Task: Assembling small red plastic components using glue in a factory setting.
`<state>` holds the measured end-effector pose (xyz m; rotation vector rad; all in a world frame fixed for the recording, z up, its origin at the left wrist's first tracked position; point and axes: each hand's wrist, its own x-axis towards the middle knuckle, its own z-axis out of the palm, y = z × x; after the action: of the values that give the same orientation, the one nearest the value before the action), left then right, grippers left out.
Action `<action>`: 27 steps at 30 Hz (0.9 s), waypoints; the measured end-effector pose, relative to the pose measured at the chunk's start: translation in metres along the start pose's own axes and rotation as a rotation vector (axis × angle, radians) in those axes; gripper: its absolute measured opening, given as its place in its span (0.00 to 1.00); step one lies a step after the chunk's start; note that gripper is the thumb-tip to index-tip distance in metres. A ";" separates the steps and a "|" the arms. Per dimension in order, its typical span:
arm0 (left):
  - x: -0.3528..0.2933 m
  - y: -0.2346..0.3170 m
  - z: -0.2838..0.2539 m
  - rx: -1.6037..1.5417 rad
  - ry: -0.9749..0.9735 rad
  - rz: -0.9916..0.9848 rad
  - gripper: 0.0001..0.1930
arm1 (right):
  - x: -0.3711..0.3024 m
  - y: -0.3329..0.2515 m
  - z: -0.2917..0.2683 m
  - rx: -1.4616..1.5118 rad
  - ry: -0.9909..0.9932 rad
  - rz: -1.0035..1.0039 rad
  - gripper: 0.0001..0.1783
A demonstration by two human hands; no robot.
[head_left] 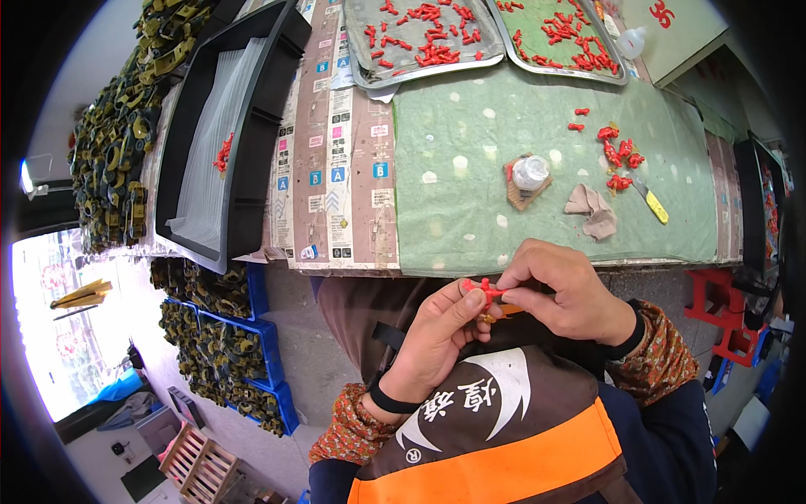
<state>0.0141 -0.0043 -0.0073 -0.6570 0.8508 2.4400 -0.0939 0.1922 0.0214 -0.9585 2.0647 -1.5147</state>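
Just past the table's near edge, over my lap, my left hand (441, 332) pinches a small red plastic figure piece (487, 288) between thumb and fingers. The fingertips of my right hand (564, 290) close on the same piece from the right. A small yellowish bit (488, 318) shows under the left fingers; I cannot tell what it is. On the green cloth (453, 210) ahead lie several similar red pieces (620, 153). A yellow-handled knife (652, 204) lies near them, beside a crumpled beige rag (591, 212). A small clear jar (530, 173) stands on a cardboard scrap (522, 200).
Two metal trays (437, 76) of red pieces sit at the table's far side. At left, a long black bin (267, 92) holds clear sheets and a red piece. Blue crates (270, 344) of olive-and-dark parts stand below, left; a red stool (714, 302) is at right.
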 end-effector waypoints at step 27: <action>-0.004 0.000 0.006 -0.118 0.036 -0.005 0.10 | 0.002 0.004 0.002 0.187 0.014 0.120 0.08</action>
<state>0.0153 -0.0014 -0.0013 -0.7465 0.7219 2.4958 -0.0949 0.1905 0.0176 -0.7429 1.9126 -1.6213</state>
